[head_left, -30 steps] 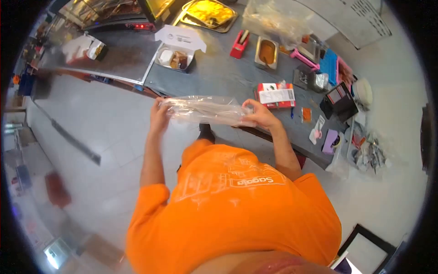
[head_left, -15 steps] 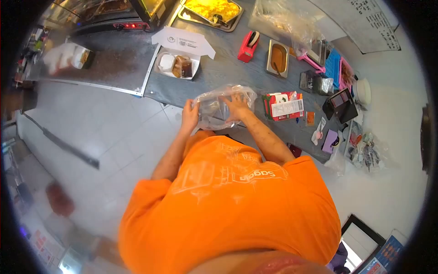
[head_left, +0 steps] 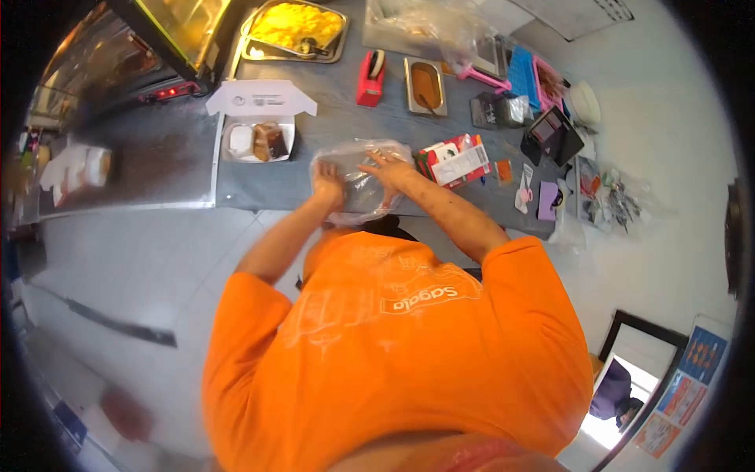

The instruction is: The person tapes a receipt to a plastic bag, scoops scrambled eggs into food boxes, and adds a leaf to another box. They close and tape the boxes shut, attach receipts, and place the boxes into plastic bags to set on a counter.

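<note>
A clear plastic bag (head_left: 360, 161) lies at the counter's front edge, close to my body. My left hand (head_left: 329, 186) is on the bag's left side with its fingers apart. Fingers spread, my right hand (head_left: 391, 171) rests on the bag's right part. Left of the bag, an open white box (head_left: 255, 141) holds a small white tub and brown food, its lid standing up at the back. Just right of my right hand lies a red packet (head_left: 456, 160) with a white label.
At the back of the counter (head_left: 334, 118) are a tray of yellow food (head_left: 295, 27), a red tape dispenser (head_left: 370, 79) and a metal pan of sauce (head_left: 425, 86). Scissors (head_left: 524, 191) lie right. A lit display case stands back left.
The view has turned, shifting the counter items leftward. The bag now lies flatter on the counter, and my left hand has moved from its left edge onto it.
</note>
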A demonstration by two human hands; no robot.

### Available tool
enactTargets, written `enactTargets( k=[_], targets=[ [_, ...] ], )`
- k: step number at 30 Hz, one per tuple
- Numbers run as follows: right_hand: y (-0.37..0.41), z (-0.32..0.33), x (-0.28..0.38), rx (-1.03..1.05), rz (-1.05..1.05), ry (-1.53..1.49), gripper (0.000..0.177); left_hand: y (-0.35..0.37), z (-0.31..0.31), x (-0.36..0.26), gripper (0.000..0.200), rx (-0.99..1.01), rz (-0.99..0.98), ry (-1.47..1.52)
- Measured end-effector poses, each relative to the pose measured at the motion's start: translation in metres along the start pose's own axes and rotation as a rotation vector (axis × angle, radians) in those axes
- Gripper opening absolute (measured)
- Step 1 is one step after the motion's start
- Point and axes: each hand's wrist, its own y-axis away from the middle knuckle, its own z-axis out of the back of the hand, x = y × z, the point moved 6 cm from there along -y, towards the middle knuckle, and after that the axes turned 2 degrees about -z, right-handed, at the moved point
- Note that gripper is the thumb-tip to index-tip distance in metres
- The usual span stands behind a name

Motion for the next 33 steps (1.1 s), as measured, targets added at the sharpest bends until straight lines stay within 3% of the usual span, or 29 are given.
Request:
enactTargets(
  k=[2,3,5,6,7,8,9,10,11,12,14,15,17,18,19,20,21,23,24,26,28,30,31,32,33],
  targets=[
    [0.005,0.009,0.018,-0.181,0.196,0.056,0.104,0.001,0.001,0.006,0.085,0.043,-0.015,-0.006],
    [0.007,0.007,0.022,-0.184,0.188,0.052,0.104,0.001,0.001,0.009,0.090,0.087,-0.017,-0.005],
    [0.031,0.027,0.043,-0.263,0.408,-0.561,0.067,0.019,0.021,0.013,0.084,0.061,-0.024,0.066],
    [0.042,0.030,0.039,-0.261,0.405,-0.564,0.067,0.026,0.026,0.012,0.078,0.036,-0.022,0.146],
    [0.064,0.049,0.027,-0.595,0.413,-0.477,0.051,0.024,0.017,0.007,0.078,0.039,-0.024,0.148],
    [0.092,0.067,0.014,-0.928,0.416,-0.376,0.035,0.017,0.008,0.002,0.062,-0.064,-0.032,0.409],
    [0.118,0.086,-0.017,-1.084,0.224,-0.402,0.030,0.015,0.005,-0.003,0.051,-0.169,-0.035,0.673],
    [0.145,0.100,-0.054,-1.232,0.029,-0.426,0.026,0.022,0.024,-0.020,0.050,-0.276,-0.204,0.738],
    [0.170,0.104,-0.089,-1.521,-0.221,-0.332,0.018,0.033,0.051,-0.042,0.050,-0.383,-0.372,0.797],
    [0.176,0.080,-0.140,-1.476,-0.436,-0.319,0.028,0.041,0.074,-0.061,0.056,-0.265,-0.367,1.083],
    [0.153,-0.011,-0.251,-0.987,-0.834,-0.953,0.047,0.025,0.085,-0.109,0.070,-0.107,-0.231,1.539],
    [0.154,-0.024,-0.266,-0.983,-0.814,-0.957,0.047,0.002,0.079,-0.127,0.080,-0.076,-0.102,1.709],
    [0.119,-0.063,-0.253,-0.256,-0.314,-1.917,0.060,-0.020,0.113,-0.148,0.090,-0.208,-0.158,1.911],
    [0.116,-0.065,-0.253,-0.236,-0.291,-1.904,0.060,-0.050,0.110,-0.164,0.090,-0.234,-0.136,1.918],
    [0.115,-0.072,-0.251,-0.216,-0.335,-1.900,0.060,-0.091,0.085,-0.178,0.083,-0.279,0.011,2.113],
    [0.113,-0.080,-0.250,-0.196,-0.383,-1.896,0.060,-0.111,0.064,-0.182,0.077,-0.325,0.166,2.303],
    [0.111,-0.081,-0.254,-0.246,-0.390,-1.887,0.057,-0.113,0.060,-0.179,0.077,-0.349,0.192,2.308],
    [0.120,-0.078,-0.244,-0.275,-0.366,-1.807,0.058,-0.110,0.062,-0.184,0.063,-0.392,-0.033,2.481],
    [0.125,-0.072,-0.239,-0.337,-0.350,-1.732,0.059,-0.104,0.056,-0.181,0.063,-0.401,-0.015,2.472],
    [0.143,-0.043,-0.200,-0.411,-0.308,-1.617,0.055,-0.068,0.047,-0.177,0.059,-0.352,-0.189,2.513],
    [0.166,0.007,-0.145,-0.506,-0.200,-1.456,0.051,0.022,0.070,-0.153,0.052,-0.385,0.060,2.626],
    [0.174,0.048,-0.089,-0.514,0.013,-1.457,0.050,0.066,0.052,-0.115,0.055,-0.700,0.169,2.442],
    [0.167,0.060,-0.068,-0.608,0.152,-1.377,0.048,0.092,0.057,-0.100,0.059,-0.703,0.193,2.423],
    [0.155,0.073,-0.050,-0.576,0.230,-1.243,0.047,0.116,0.062,-0.085,0.062,-0.703,0.217,2.400],
    [0.135,0.071,-0.040,-0.760,0.150,-1.067,0.045,0.125,0.054,-0.072,0.062,-0.707,0.231,2.385]
  ],
)
